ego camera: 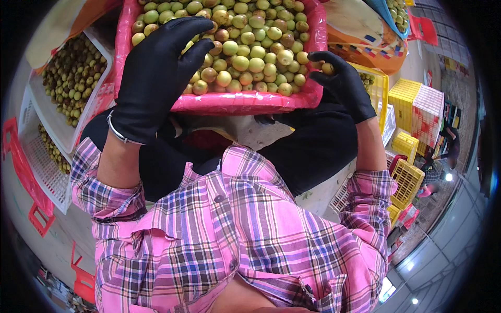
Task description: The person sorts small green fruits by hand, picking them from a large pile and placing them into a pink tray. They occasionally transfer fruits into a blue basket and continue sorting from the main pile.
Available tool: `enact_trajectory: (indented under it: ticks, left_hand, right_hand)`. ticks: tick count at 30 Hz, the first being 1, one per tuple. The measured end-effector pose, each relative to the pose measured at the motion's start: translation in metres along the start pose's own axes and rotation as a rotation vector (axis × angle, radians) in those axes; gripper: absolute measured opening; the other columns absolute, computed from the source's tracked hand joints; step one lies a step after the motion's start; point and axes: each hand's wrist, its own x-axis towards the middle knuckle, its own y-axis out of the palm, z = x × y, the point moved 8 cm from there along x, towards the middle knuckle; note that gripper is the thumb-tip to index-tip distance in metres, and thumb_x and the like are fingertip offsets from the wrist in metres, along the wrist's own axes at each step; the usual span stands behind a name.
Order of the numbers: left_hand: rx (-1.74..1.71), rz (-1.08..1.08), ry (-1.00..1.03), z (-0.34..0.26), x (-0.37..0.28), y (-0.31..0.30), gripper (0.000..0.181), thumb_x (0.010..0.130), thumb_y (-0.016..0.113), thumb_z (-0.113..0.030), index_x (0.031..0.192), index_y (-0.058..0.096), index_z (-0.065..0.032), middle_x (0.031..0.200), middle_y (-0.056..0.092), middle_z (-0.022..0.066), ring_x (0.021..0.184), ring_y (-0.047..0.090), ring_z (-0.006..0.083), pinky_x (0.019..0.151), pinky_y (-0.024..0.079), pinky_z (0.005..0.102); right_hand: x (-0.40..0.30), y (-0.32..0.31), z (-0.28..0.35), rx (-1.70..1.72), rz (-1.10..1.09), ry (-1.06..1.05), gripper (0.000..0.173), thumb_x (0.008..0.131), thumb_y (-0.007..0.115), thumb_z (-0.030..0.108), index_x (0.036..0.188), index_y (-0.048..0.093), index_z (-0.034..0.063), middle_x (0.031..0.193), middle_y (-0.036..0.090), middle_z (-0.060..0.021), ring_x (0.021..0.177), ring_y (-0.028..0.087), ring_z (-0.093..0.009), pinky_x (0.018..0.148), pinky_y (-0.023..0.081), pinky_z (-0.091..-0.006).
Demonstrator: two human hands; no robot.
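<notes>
Before me stands a crate lined with pink plastic film, filled with green and brown-flushed jujubes. My left hand, in a black glove, hovers over the crate's left side. Its thumb and index finger are apart, and loose fruit shows in the gap; what lies under the palm is hidden. Just outside the right rim is my right hand, also gloved in black. A yellowish-brown jujube sits between its curled fingers and thumb.
At left, a white tray of browner jujubes rests over a white plastic basket. To the right are a yellow crate, stacked yellow crates and a blue basket. Red plastic stools stand around.
</notes>
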Motion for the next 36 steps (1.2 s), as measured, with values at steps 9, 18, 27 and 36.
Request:
enact_trajectory:
  ticks: [9,18,27,36]
  left_hand:
    - [-0.055,-0.004,-0.043,0.004,0.006,-0.004,0.031,0.089,0.063,-0.012,0.119,0.063,-0.0063,0.116,0.066,0.0071,0.110,0.060,0.0167,0.094,0.046,0.0287]
    - [-0.112,0.026,-0.021,-0.001,0.010,-0.006,0.030,0.090,0.063,-0.012,0.119,0.063,-0.0064,0.115,0.066,0.0069,0.110,0.060,0.0162,0.094,0.046,0.0288]
    - [-0.102,0.026,-0.105,0.000,0.008,-0.011,0.030,0.090,0.062,-0.013,0.120,0.063,-0.0074,0.116,0.065,0.0069,0.109,0.061,0.0167,0.093,0.047,0.0286]
    - [-0.098,0.007,-0.070,0.001,0.009,-0.012,0.030,0.091,0.062,-0.016,0.120,0.063,-0.0074,0.115,0.066,0.0075,0.108,0.062,0.0171,0.092,0.047,0.0296]
  right_hand:
    - [-0.019,0.014,-0.015,-0.005,0.154,0.238,0.034,0.083,0.073,0.018,0.114,0.062,0.0122,0.084,0.059,-0.0013,0.076,0.054,-0.009,0.070,0.049,-0.0249]
    - [0.018,0.013,-0.013,0.066,0.024,0.228,0.026,0.087,0.070,0.026,0.098,0.064,0.0036,0.079,0.062,-0.0023,0.066,0.058,-0.009,0.058,0.049,-0.0255]
    - [0.021,-0.006,-0.011,0.034,-0.164,0.068,0.028,0.081,0.075,0.024,0.100,0.064,0.0070,0.082,0.067,-0.0117,0.072,0.064,-0.020,0.066,0.050,-0.0328]
    - [0.046,0.026,0.010,-0.197,-0.041,-0.062,0.026,0.077,0.074,0.022,0.097,0.065,0.0078,0.088,0.068,-0.0153,0.082,0.066,-0.033,0.071,0.053,-0.0374]
